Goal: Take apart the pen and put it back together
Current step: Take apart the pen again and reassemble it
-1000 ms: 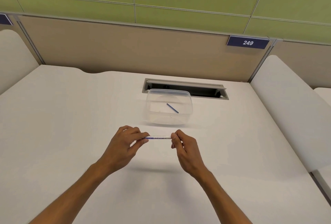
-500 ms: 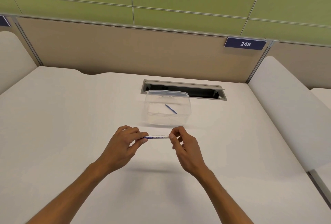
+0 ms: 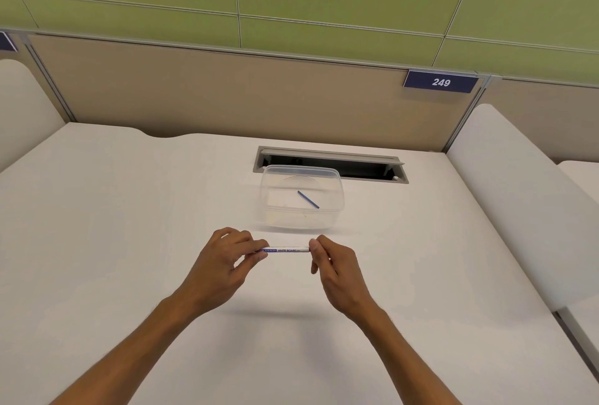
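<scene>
A white pen (image 3: 287, 250) with blue lettering is held level above the white desk, between both hands. My left hand (image 3: 220, 267) pinches its left end with thumb and curled fingers. My right hand (image 3: 334, 270) pinches its right end with the fingertips. Both ends of the pen are hidden by my fingers. Behind the hands stands a clear plastic container (image 3: 337, 210), and a thin blue stick (image 3: 308, 199) lies inside it.
A grey cable slot (image 3: 330, 158) is cut into the white desk (image 3: 113, 226) just behind the container. Beige partition panels close the back, with a blue sign reading 249 (image 3: 440, 81). White padded dividers (image 3: 518, 194) flank the desk on both sides.
My hands have barely shifted. The right hand's fingers have adjusted slightly on the pen's right end; the pen stays level between both hands.
</scene>
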{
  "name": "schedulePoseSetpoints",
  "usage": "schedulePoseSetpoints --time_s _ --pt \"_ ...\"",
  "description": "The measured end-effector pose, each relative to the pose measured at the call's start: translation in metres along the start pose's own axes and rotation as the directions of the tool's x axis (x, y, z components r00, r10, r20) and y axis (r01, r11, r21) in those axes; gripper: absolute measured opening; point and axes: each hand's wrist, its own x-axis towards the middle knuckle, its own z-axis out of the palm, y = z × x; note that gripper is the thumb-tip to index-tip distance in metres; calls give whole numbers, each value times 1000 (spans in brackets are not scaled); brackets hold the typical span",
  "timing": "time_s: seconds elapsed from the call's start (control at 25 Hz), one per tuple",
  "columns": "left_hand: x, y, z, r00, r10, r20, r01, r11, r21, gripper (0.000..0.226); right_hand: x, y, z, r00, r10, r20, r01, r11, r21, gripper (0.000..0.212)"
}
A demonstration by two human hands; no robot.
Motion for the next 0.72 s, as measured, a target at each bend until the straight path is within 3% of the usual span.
schedulePoseSetpoints --time_s 0.12,0.2,0.44,0.72 --pt "1 2 -1 1000 19 7 -19 1000 10 19 2 -1 2 993 118 6 -118 982 150 58" --pt "2 2 -1 1000 19 6 -19 1000 11 20 3 -1 2 993 121 9 -121 977 173 58" --pt "-1 -4 0 1000 -6 -1 6 1000 6 21 1 0 -1 997 73 -3 -72 984 163 36" --pt "-3 -7 2 1000 -10 -7 10 1000 -3 29 -2 -1 -6 1000 -13 -21 14 999 35 17"
